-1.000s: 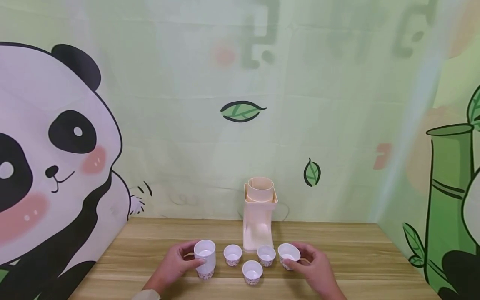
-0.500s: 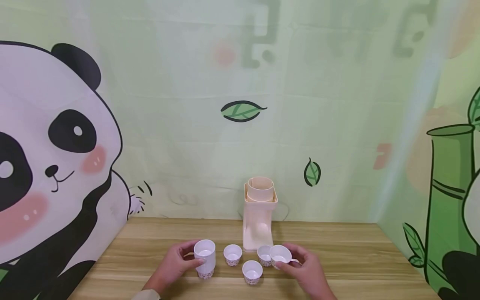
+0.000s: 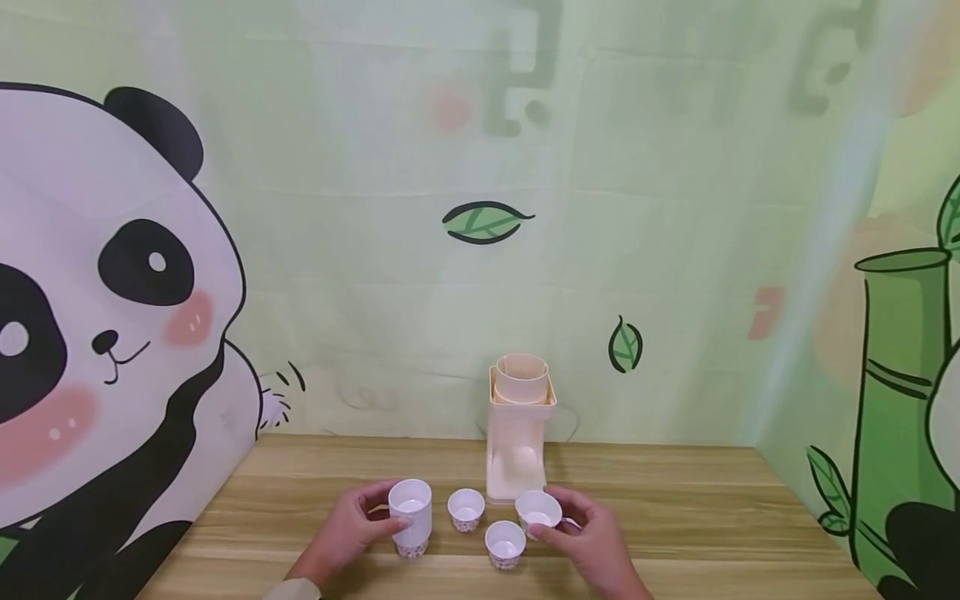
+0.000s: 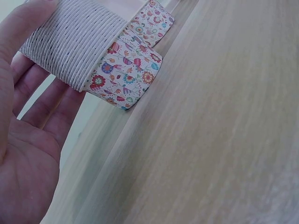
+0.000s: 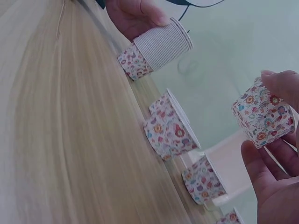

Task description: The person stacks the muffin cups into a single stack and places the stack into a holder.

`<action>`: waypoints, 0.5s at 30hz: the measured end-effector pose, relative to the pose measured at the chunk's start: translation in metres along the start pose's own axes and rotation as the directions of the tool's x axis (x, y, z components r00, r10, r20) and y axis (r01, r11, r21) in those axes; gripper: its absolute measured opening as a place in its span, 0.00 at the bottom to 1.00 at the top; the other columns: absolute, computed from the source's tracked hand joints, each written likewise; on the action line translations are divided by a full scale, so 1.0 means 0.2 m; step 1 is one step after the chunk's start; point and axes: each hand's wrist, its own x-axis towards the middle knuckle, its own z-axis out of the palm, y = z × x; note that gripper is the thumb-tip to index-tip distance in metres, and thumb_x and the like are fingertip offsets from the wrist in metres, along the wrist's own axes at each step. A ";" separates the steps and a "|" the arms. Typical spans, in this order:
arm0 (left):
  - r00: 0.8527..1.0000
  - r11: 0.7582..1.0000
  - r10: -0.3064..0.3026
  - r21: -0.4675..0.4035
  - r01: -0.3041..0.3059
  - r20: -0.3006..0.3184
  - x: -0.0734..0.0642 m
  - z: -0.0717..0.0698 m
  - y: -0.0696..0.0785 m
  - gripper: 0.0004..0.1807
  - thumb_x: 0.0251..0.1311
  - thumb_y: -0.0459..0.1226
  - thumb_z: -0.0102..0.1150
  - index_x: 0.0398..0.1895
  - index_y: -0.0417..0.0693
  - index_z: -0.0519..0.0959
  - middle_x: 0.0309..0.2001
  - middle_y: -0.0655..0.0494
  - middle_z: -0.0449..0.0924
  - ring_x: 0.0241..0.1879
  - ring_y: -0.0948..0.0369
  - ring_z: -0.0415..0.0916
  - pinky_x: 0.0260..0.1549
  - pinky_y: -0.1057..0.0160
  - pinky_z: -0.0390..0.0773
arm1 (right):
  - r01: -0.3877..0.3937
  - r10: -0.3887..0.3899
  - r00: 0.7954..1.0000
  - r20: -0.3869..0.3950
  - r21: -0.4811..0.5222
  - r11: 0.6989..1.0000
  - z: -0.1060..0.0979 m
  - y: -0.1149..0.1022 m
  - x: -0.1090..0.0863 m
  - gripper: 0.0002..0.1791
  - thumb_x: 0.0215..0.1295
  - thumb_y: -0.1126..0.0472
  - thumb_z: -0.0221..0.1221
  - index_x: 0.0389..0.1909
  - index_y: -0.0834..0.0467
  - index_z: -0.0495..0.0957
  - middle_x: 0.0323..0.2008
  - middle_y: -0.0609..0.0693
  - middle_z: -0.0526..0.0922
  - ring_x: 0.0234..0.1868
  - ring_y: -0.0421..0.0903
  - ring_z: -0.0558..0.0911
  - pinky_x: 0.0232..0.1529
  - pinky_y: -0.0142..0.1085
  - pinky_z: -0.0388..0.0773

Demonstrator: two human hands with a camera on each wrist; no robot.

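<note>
- On the left, the stack [image 3: 411,518] is gripped by the left hand [image 3: 351,532], thumb on the near side, a snug hold round the ribbed rims
- In the left wrist view, a floral base is shown beneath those rims, right down by the table [image 3: 322,479]
- Across on the right, the raised cup [image 3: 537,507] is pinched by the right hand [image 3: 596,542] between thumb and fingers, and it is held well up off the wood
- Between the hands, two cups are stood upright on the table: the back cup [image 3: 466,510] just beside the stack, the front cup [image 3: 506,546] set nearer the person
- And under the raised cup, a hidden cup [image 5: 204,179] is caught by the right wrist camera, upright on the wood, with a sliver of an edge cup [image 5: 231,217] cut off by the frame
- Behind them all, the pink stand [image 3: 516,450] is planted, a round tub [image 3: 521,379] seated in its top
- At the back, the green cloth [image 3: 352,208] is seen, printed with a panda [image 3: 45,167] and bamboo [image 3: 896,400]
</note>
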 end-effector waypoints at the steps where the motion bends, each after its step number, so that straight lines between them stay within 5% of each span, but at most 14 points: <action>1: 1.000 1.000 0.000 -0.001 0.000 -0.001 0.00 0.00 0.00 0.32 0.47 0.40 0.72 0.57 0.44 0.74 0.51 0.46 0.79 0.49 0.56 0.77 0.48 0.68 0.78 | -0.003 0.003 1.000 0.006 0.000 1.000 0.01 0.00 0.00 0.29 0.40 0.66 0.74 0.49 0.61 0.78 0.45 0.59 0.82 0.44 0.47 0.82 0.41 0.32 0.82; 15: 1.000 1.000 0.007 -0.012 -0.007 -0.008 0.01 0.00 -0.02 0.32 0.45 0.37 0.72 0.57 0.42 0.74 0.50 0.44 0.79 0.48 0.58 0.79 0.47 0.68 0.79 | 0.002 -0.006 0.998 0.069 0.054 0.999 0.10 -0.03 0.00 0.30 0.42 0.68 0.72 0.51 0.66 0.75 0.46 0.64 0.80 0.45 0.49 0.81 0.43 0.31 0.81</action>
